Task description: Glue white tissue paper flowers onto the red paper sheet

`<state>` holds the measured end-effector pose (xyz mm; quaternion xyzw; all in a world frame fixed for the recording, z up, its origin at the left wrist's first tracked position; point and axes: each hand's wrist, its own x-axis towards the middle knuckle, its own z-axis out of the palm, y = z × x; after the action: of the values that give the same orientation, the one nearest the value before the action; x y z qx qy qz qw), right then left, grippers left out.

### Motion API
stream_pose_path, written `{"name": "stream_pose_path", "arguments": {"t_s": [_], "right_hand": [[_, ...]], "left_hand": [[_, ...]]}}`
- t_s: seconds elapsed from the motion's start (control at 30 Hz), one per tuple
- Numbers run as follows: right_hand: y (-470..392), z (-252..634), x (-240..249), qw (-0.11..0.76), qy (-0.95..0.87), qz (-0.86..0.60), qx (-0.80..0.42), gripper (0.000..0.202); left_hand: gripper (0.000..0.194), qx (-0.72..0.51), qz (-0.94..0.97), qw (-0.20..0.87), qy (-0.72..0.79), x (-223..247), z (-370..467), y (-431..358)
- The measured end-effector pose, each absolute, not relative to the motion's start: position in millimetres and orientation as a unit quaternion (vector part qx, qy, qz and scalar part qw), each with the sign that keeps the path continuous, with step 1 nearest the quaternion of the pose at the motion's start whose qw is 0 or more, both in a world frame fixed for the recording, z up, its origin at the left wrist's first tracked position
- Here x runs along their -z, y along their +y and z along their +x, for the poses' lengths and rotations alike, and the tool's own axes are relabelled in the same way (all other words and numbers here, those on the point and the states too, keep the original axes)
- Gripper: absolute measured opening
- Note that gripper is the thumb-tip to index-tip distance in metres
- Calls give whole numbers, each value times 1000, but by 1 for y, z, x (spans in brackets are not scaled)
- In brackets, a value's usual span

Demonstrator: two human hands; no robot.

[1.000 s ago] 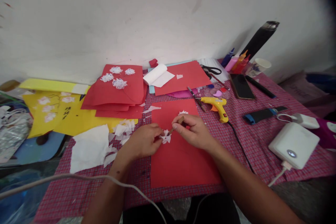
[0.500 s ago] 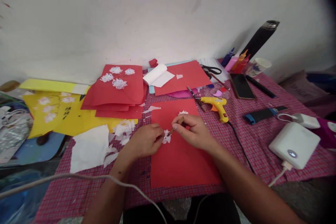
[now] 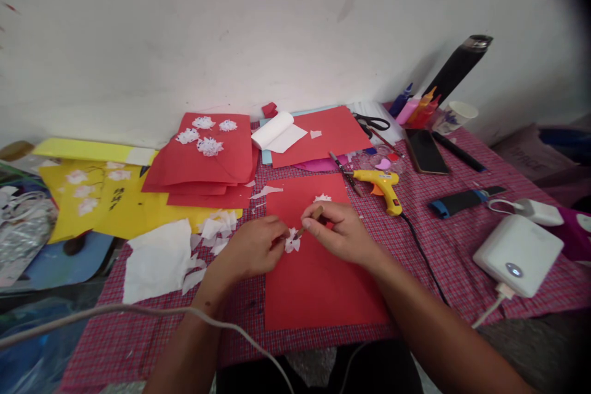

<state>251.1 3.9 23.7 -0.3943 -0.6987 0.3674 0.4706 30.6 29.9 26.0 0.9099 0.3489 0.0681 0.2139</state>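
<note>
A red sheet (image 3: 323, 289) lies on the checked cloth in front of me. On it rests a small white paper flower (image 3: 292, 241). My right hand (image 3: 339, 231) pinches a thin brown stick (image 3: 317, 213), whose tip points down at the flower's middle. My left hand (image 3: 261, 245) is at the flower's left edge with its fingers drawn together; whether they grip a petal is too small to tell. Part of a second white flower (image 3: 322, 198) shows just beyond my right hand.
A yellow glue gun (image 3: 381, 184) lies right of the sheet, its cord trailing forward. White paper scraps (image 3: 217, 228) are at left. Red sheets with white flowers (image 3: 198, 163) lie behind them. A phone (image 3: 425, 151) and power bank (image 3: 519, 254) are at right. A cable (image 3: 157, 311) crosses my left forearm.
My left hand's fingertips have shifted very slightly at the flower's edge. My right hand and the stick are nearly where they were.
</note>
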Motion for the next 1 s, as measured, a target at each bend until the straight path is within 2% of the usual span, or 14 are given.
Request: {"name": "stream_pose_path", "arguments": {"t_s": [0.2,0.47,1.0], "right_hand": [[3,252,-24,480,-688,-398,-371,14],[2,249,-21,488,-681,-408,-363,9],[0,247,-24,441,-737,-366,-357,9]], "left_hand": [[14,-111,900,205,367,-28,23,33],[7,-42,878,238,412,-32,10,37],[18,0,891,171,420,-26,13,33]]}}
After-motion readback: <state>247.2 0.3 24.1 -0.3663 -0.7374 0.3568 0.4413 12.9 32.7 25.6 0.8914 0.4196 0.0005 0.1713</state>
